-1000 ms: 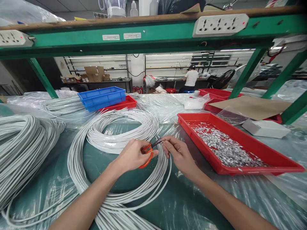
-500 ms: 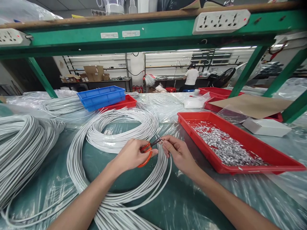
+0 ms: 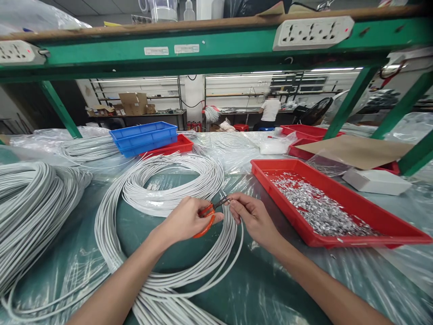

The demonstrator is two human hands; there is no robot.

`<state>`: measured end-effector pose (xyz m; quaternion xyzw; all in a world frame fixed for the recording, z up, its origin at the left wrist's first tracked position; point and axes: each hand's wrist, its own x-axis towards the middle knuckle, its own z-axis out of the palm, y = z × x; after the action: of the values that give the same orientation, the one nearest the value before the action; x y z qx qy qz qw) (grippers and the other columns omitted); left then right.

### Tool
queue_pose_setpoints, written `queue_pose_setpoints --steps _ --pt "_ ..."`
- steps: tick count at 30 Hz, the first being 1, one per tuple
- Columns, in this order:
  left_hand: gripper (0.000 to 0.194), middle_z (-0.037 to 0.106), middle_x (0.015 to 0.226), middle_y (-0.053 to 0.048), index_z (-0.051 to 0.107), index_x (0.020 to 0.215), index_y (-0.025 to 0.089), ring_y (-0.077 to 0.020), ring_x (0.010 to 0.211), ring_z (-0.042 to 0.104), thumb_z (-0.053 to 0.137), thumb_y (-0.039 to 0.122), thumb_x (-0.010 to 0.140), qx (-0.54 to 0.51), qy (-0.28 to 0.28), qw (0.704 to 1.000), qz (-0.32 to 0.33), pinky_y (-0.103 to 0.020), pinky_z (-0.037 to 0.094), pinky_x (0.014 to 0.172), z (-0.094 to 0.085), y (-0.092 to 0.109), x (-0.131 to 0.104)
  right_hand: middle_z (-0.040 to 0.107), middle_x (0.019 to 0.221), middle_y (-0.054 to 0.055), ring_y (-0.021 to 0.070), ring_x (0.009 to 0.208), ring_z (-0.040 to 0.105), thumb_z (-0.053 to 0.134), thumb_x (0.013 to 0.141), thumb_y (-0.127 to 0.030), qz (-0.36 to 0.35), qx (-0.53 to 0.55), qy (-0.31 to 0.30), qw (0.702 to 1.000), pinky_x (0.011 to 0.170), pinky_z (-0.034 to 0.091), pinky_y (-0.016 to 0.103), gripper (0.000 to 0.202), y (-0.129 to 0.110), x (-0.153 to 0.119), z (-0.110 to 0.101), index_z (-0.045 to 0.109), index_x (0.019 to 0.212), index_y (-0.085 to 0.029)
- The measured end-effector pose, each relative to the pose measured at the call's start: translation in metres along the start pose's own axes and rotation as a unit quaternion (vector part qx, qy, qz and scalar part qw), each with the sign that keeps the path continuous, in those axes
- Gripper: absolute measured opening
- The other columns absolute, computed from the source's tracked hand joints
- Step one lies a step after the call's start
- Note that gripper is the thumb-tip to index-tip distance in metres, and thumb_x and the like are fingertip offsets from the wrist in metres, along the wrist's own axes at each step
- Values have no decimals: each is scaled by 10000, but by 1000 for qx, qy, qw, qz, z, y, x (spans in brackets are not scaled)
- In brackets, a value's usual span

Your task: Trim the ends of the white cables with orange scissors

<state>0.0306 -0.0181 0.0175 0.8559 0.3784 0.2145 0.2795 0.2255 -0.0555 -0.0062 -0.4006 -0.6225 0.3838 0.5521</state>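
Observation:
My left hand [image 3: 185, 218] is closed around the orange handles of a pair of scissors [image 3: 206, 216]. Their dark blades point up and right, meeting the fingertips of my right hand [image 3: 248, 215]. That hand pinches the end of a white cable [image 3: 242, 239], which curves up from the coil; the very tip is mostly hidden by fingers and blades. Under both hands lies a big loose coil of white cables [image 3: 108, 225], with another white coil [image 3: 169, 198] overlapping its far side.
To the right, a red tray [image 3: 280, 203] holds many small silvery metal pieces. A thick cable bundle [image 3: 40, 212] lies at left. Blue trays [image 3: 144, 137] stand behind the coils. A green shelf beam [image 3: 219, 54] with power sockets spans above. A person in white [image 3: 270, 110] sits far back.
The scissor blades look closer together and slightly lower at the cable end. Both hands stay almost in place.

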Motion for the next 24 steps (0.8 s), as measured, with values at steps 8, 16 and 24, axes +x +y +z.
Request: queue_pose_setpoints --steps 8,16,24 --pt "414 238 602 54 320 613 187 -98 582 202 585 427 823 -17 -20 1000 5 -244 181 503 -3 4 -2 433 524 -53 97 473 414 617 854 -470 38 41 -36 998 492 352 247 311 -8 0 -1 628 831 -161" --pt "361 304 624 48 407 630 181 -101 590 243 584 438 810 -36 -26 999 17 -236 216 515 -3 8 -4 436 527 -55 93 471 419 626 851 -470 47 63 -77 994 498 350 247 311 -7 -1 -2 632 811 -161" --pt "439 243 594 47 330 598 191 -94 562 213 582 482 809 -65 -48 997 0 -244 170 480 -4 8 -4 433 531 -54 89 470 412 599 873 -461 37 45 -90 994 504 337 246 314 -8 1 -4 628 813 -155"
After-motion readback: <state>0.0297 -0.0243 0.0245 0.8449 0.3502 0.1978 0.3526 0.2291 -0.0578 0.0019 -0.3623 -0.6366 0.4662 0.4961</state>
